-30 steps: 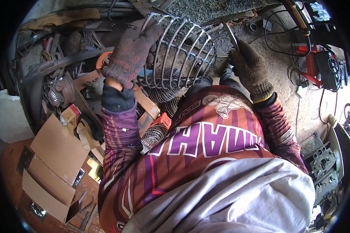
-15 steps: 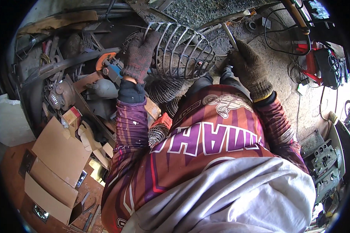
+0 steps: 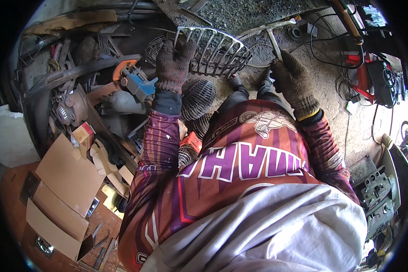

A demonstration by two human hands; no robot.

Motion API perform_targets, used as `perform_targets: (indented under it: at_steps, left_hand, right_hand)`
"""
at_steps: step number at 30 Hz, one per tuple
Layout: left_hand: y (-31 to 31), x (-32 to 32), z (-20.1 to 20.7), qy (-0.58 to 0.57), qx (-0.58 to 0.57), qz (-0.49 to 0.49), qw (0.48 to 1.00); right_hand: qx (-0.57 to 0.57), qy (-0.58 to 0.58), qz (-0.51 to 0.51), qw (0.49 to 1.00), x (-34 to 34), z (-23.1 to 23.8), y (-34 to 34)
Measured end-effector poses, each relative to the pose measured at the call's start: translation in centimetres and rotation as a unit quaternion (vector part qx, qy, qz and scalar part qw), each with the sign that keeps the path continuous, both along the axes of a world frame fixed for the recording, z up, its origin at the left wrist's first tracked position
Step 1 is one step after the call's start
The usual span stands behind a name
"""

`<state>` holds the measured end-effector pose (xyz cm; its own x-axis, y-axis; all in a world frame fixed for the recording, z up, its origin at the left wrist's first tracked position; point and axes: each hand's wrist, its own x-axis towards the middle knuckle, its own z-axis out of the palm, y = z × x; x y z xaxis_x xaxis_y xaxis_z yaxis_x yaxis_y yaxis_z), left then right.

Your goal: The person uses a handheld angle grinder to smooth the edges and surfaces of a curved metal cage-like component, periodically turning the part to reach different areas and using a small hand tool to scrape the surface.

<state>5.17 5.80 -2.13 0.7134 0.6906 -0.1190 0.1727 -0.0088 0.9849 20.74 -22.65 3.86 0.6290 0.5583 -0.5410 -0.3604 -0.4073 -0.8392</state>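
Note:
My left hand (image 3: pixel 174 65), in a dark knitted glove, is closed on the left end of a basket-like frame of curved metal bars (image 3: pixel 220 52). The frame is held up in front of me, tilted, its bars fanning to the right. My right hand (image 3: pixel 297 81), in a brown knitted glove with a yellow cuff edge, grips the handle of a hammer (image 3: pixel 273 41) with a long, narrow head. The hammer stands upright, just right of the frame and apart from it. Rounded wire cages (image 3: pixel 198 99) lie below the frame, close to my left forearm.
A grit-covered dark surface (image 3: pixel 254 13) lies ahead. On the left are a blue and orange tool (image 3: pixel 138 86), scrap metal and an open cardboard box (image 3: pixel 70 174). A cable (image 3: pixel 312 45), a red and black machine (image 3: pixel 362 79) and a grey metal casting (image 3: pixel 376 190) stand right.
My left hand has moved right and tipped the frame, so it looks flatter and its lower part has risen. The hammer in my right hand has shifted slightly to the right.

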Motion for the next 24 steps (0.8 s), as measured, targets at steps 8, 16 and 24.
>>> perform_targets:
  at_steps: [8, 16, 24]
  left_hand:
    - [-1.0, 0.4, 2.0, 0.110, 0.129, -0.005, 0.986]
    - [-1.3, 0.3, 1.6, 0.086, 0.106, 0.023, 0.990]
    - [-1.8, 0.5, 2.8, 0.125, 0.165, 0.018, 0.978]
  right_hand:
    - [0.025, 0.032, -0.016, 0.999, -0.3, -1.1, 0.3]
    - [0.036, 0.098, -0.067, 0.992, -0.7, -1.2, 0.0]
    - [0.035, 0.074, -0.070, 0.994, -0.8, -0.3, 0.1]
